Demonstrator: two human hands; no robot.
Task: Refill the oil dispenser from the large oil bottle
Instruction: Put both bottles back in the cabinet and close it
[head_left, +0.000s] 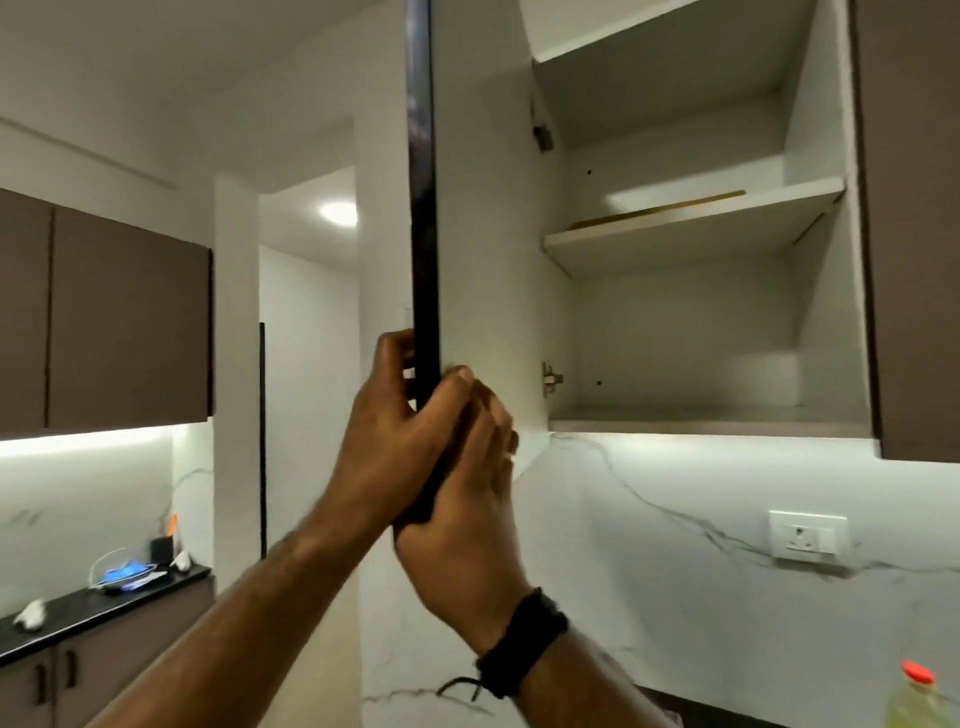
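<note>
At the lower edge of the open cabinet door (423, 208), both hands meet. We use this door as our reference for all positions below.

Left hand (395, 431): the fingers curl round the outer, dark face of the door and the thumb lies against its edge, so the hand grips the door near its bottom corner.

Right hand (467, 499): it sits just right of the left hand, on the white inner side of the door. The fingers lie close together against the door's bottom corner; motion blur keeps us from telling whether they wrap the edge or only press on it. A black band (522, 642) circles the wrist below.

Right of the door, the cabinet (826, 332) stands open with white shelves; a thin brown strip (660, 209) lies on the middle shelf. A metal hinge (550, 379) shows on the cabinet wall just right of the hands.

Far right of the door and well below it, at the bottom corner of the view, we see the oil bottle (917, 699): red cap, yellow contents, only its top visible and blurred. It is well apart from both hands.

Below the cabinet, a wall socket (807, 538) sits on the marble-patterned wall. Left of the door, brown wall cupboards (124, 317) hang above a dark counter (78, 613).
</note>
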